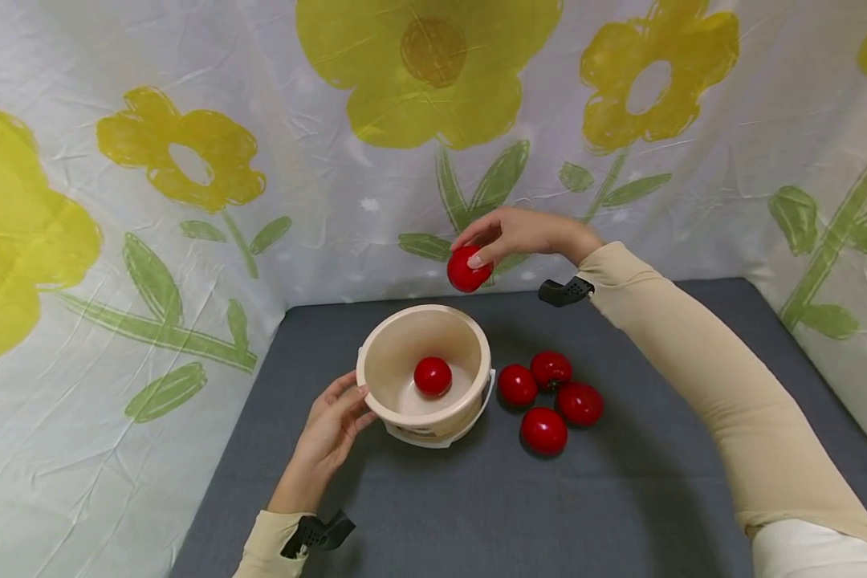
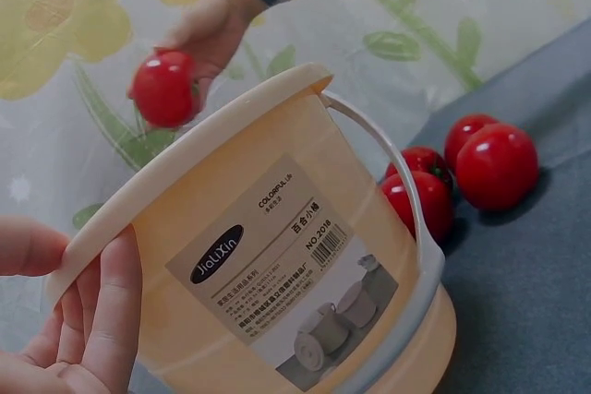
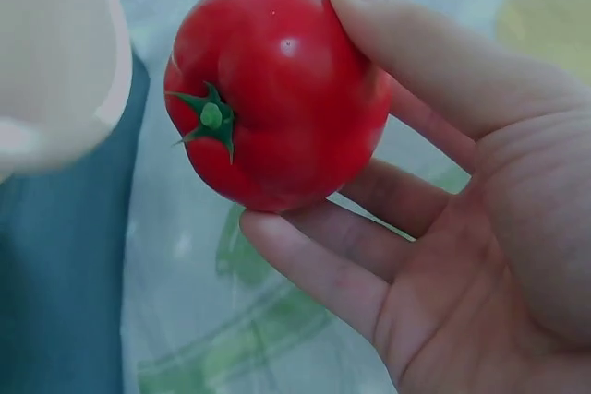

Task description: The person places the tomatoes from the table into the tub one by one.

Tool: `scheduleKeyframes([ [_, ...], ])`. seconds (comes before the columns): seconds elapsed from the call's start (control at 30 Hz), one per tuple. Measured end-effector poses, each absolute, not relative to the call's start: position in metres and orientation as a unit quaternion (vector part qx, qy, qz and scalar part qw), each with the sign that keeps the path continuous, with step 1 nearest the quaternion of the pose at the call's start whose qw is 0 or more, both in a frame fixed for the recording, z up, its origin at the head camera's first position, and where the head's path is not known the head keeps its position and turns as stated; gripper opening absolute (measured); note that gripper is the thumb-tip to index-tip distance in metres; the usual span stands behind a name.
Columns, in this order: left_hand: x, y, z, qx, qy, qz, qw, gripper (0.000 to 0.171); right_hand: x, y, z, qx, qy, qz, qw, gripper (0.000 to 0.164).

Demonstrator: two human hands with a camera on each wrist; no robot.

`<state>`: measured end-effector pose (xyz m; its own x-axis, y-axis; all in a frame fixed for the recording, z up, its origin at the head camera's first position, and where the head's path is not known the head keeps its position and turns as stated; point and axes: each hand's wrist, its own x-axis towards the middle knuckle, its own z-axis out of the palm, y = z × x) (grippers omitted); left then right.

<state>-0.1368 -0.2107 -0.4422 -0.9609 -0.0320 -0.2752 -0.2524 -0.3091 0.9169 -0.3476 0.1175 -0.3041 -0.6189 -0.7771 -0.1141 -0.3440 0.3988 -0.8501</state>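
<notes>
My right hand (image 1: 523, 233) pinches a red tomato (image 1: 470, 269) between thumb and fingers, above and behind the bucket's far right rim. Its green stem end (image 3: 211, 115) shows in the right wrist view. With the left hand (image 1: 332, 425) I grip the rim of a cream plastic bucket (image 1: 433, 419) at its left side, thumb at the rim and fingers against the outer wall. One tomato (image 1: 433, 376) lies inside on the bucket's floor. A printed label (image 2: 286, 269) is on the outside, and the white handle (image 2: 420, 219) hangs down.
Several tomatoes (image 1: 544, 431) lie grouped on the dark grey tabletop (image 1: 477, 506), just right of the bucket. Behind the table hangs a pale curtain (image 1: 318, 225) printed with yellow flowers. Black straps (image 1: 566, 291) circle both sleeved wrists.
</notes>
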Motion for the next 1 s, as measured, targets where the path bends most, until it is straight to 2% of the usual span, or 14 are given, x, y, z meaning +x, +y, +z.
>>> scheduleKeyframes([
  [0.23,-0.134,-0.213,-0.448,-0.075,0.596,0.798,0.056,0.055,-0.345,0.079,-0.295,-0.396,0.763,-0.420,0.291,0.043],
  [0.37,-0.133,-0.215,-0.450,-0.045,0.586,0.807,0.048,0.048,-0.343,0.058,-0.299,-0.420,0.739,-0.427,0.310,0.044],
  [0.67,-0.136,-0.210,-0.444,-0.105,0.591,0.798,0.058,0.043,-0.335,0.025,-0.323,-0.438,0.710,-0.420,0.357,0.041],
  [1.0,-0.137,-0.210,-0.444,-0.125,0.589,0.796,0.061,0.044,-0.327,0.006,-0.348,-0.450,0.688,-0.410,0.395,0.045],
])
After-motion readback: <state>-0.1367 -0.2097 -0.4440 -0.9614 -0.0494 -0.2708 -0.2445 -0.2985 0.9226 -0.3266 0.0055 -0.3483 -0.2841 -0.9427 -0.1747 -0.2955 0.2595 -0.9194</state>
